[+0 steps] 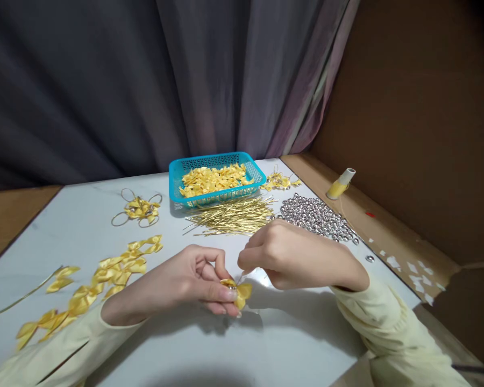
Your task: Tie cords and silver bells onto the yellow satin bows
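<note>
Pinched between the thumb and fingers of my left hand [185, 277] is a yellow ribbon bow [242, 294], with a silver bead at its middle. My right hand [290, 255] is closed just above and to the right of the bow. From its fingertips a thin needle-like thing [241, 277] points down to the bow; its kind is too small to tell. Several loose yellow bows [116, 269] lie left of my left hand. Beyond my right hand spreads a heap of silver beads [312, 215].
Behind my hands, a blue basket [176, 200] holds many yellow bows, with gold wire ties [234, 216] in front. Bows with loops [141, 209] sit at left, another cluster [280, 181] at right. A yellow thread spool [339, 185] stands by the brown side wall [419, 134].
</note>
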Demonstrator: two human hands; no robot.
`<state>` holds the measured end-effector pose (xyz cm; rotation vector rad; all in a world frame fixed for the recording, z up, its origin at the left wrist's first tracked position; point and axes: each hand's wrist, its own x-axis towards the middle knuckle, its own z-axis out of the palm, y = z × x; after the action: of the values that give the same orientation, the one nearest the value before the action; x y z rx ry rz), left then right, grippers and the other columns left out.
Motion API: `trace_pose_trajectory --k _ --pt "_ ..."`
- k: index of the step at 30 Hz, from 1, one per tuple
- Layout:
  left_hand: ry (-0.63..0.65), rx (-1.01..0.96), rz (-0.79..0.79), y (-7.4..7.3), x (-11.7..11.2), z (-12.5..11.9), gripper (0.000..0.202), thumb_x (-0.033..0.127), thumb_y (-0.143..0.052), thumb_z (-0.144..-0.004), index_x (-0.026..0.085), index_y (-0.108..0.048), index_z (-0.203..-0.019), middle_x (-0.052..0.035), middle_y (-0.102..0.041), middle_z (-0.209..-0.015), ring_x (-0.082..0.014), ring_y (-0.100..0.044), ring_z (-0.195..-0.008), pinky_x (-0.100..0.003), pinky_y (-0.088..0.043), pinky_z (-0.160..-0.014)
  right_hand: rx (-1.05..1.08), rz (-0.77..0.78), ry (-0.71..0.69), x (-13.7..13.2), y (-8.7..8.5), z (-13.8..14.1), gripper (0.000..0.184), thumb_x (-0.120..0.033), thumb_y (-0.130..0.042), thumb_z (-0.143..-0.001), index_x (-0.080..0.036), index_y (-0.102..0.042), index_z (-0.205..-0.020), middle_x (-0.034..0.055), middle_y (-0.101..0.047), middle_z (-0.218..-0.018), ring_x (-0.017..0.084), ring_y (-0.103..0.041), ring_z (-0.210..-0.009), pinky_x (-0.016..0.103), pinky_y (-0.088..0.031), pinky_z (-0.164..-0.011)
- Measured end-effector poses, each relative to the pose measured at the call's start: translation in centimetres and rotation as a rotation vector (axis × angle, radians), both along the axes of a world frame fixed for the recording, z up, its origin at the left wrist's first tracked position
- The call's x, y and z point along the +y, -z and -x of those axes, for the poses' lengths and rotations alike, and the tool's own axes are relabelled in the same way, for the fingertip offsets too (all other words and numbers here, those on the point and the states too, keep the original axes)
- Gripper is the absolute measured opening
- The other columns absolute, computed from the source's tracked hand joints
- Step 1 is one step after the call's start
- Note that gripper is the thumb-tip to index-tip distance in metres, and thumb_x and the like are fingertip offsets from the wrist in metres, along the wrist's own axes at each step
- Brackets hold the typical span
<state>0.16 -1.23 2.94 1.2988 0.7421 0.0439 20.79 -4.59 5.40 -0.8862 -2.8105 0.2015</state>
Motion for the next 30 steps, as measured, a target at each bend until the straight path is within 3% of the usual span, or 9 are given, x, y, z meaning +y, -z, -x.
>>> trace_pose_trajectory --k 20,30 --pt "-0.048 -0.022 -0.026 -0.9 0.3 -0.3 0.02 0.023 -0.07 -0.075 0.016 -0.05 -0.074 -0.004 -0.075 -0.075 -0.011 -0.069 -0.068 -0.018 -0.049 -0.063 0.024 -0.047 0.091 -0.3 -0.2 -0.1 0.035 0.0 -0.039 -0.058 -0.013 -0.063 -0.08 0.0007 -0.05 -0.055 0.011 -0.04 -0.053 0.025 -0.025 -0.051" --pt "-0.089 0.042 -0.082 -1.8 0.0 -0.5 0.022 0.034 -0.064 -0.08 0.016 -0.055 -0.071 0.0 -0.072 -0.067 -0.0196 -0.071 -0.079 -0.02 -0.054 -0.067 0.04 -0.024 0.098 -0.2 -0.3 -0.2 0.035 0.001 -0.04 -0.06 -0.012 -0.064 -0.081 0.0017 -0.052 -0.057 0.011 -0.04 -0.054 0.025 -0.027 -0.051"
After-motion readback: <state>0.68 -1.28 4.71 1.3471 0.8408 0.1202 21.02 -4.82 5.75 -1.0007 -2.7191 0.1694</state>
